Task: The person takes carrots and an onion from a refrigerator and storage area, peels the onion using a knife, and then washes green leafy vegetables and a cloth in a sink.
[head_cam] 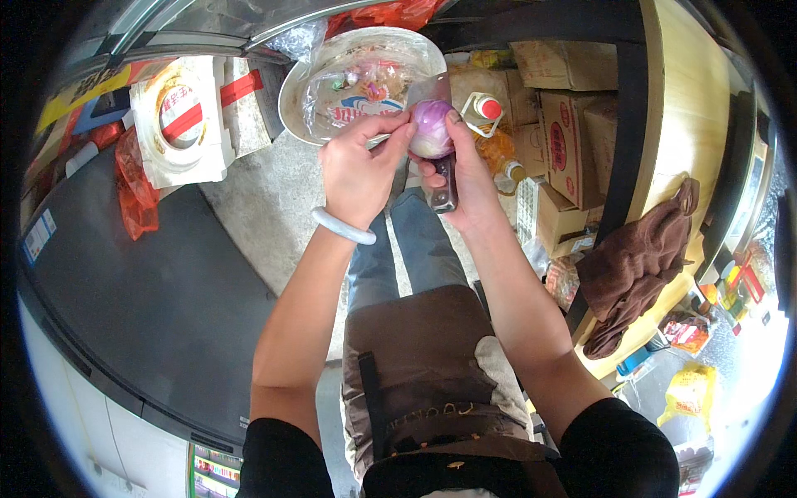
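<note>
A purple and white onion [431, 127] is held up between my two hands. My left hand [368, 159], with a pale bangle on the wrist, pinches at the onion's left side with thumb and fingertips. My right hand [466, 165] steadies the onion with its thumb and also grips the dark handle of a kitchen knife [444, 187]; the wide blade rises behind the onion. Beyond them sits a large round basin [291, 99], lined or filled with a clear plastic bag [324, 112] that holds small scraps.
Oil bottles [496, 155] and cardboard boxes [563, 146] stand right of the basin. A brown cloth [641, 255] hangs over a wooden table edge [672, 124]. A dark appliance top [149, 299] lies at left, below a white foam piece [146, 143] and a red plastic bag [136, 187].
</note>
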{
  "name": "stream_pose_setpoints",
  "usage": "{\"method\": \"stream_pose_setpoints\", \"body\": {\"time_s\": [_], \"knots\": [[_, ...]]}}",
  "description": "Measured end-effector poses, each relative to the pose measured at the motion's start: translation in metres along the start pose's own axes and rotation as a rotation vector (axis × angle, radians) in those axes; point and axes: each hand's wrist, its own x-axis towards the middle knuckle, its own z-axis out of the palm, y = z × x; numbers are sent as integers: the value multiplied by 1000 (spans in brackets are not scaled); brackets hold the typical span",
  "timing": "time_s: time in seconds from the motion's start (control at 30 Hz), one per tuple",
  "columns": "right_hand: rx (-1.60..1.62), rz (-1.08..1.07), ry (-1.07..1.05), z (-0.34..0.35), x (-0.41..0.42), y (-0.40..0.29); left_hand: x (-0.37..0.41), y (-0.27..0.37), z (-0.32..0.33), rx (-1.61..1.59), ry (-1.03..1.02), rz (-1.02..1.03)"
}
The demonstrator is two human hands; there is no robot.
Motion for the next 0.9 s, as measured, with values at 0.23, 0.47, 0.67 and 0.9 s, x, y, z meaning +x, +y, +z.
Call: {"method": "stream_pose_setpoints", "body": {"time_s": [0.23,0.47,0.67,0.9], "knots": [[134,24,-50,-2,0,1,5,-5,2,-202,-36,-153],[165,16,-52,-5,3,1,3,0,8,-170,-14,-71],[167,-50,4,-2,-3,2,2,1,10,27,-19,8],[212,-10,-36,-13,-5,7,4,-12,19,71,98,17]]}}
